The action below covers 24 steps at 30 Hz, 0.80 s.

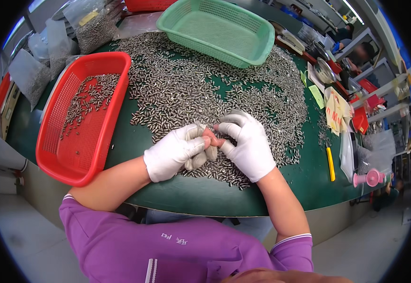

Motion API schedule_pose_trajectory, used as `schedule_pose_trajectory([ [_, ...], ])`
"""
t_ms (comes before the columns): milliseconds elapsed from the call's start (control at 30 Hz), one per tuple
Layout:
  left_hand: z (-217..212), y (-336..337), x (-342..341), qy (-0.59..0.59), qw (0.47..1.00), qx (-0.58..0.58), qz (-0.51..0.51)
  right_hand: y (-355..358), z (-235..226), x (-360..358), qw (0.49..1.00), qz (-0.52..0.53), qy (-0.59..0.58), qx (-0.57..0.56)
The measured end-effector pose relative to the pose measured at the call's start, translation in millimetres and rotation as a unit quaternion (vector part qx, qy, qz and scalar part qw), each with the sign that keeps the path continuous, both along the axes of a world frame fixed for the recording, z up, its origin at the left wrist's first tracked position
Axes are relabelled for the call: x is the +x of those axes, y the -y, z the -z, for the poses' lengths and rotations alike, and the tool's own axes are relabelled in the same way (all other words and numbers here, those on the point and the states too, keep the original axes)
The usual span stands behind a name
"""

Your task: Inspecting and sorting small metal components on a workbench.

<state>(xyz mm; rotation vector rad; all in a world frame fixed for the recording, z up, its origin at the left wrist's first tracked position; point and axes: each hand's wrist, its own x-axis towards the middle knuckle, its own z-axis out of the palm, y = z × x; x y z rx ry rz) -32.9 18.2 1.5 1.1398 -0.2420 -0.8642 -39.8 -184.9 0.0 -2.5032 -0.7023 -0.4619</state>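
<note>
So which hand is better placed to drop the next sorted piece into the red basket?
Left, probably. The left hand is on the same side as the red basket, with bare green table between them; the right hand would have to cross over it.

Green table: big heap of small metal parts spread over mid, red basket at left, green basket at back, parts bags back-left, yellow cutter + pink tool at right.
</note>
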Motion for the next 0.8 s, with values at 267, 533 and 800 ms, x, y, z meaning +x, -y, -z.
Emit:
schedule_pose_trajectory([
  [267, 3.9, -2.6, -1.1, -0.040, 0.999, -0.027, -0.014, -4.2, 9.1, 0.9, 0.999, 0.036, -0.021, -0.006],
  [533, 8.9, -5.5, 2.8, -0.054, 0.994, -0.095, -0.026, -5.8, 3.4, 1.9, 1.000, 0.010, -0.015, 0.009],
  [800, 4.1, -2.0, 0.5, -0.073, 0.992, -0.095, -0.048, 0.0, 6.3, 4.9, 0.998, 0.059, 0.018, 0.033],
])
